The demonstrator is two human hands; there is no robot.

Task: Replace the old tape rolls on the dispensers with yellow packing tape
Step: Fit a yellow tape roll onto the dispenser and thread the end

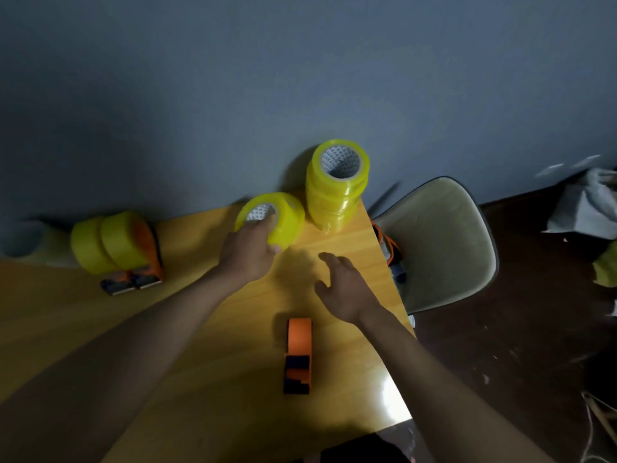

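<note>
Left hand [248,250] gripped a yellow roll [277,217] at frame centre, beside the stack [337,188]. Right hand [345,289] hovered, fingers spread wide, above the empty dispenser [298,355] at lower centre.

Yellow tape rolls [337,185] with white patterned cores; orange-and-black dispenser [298,355]; amber woodgrain table [200,345]; grey-blue wall [233,95]

Showing two bare forearms, sleeveless as far back from the fingers as the frame reaches. Wearing no gloves, rings, watch or bands on left hand [248,248] or right hand [347,289]. Nails looking short; finer detail blurring out.
</note>
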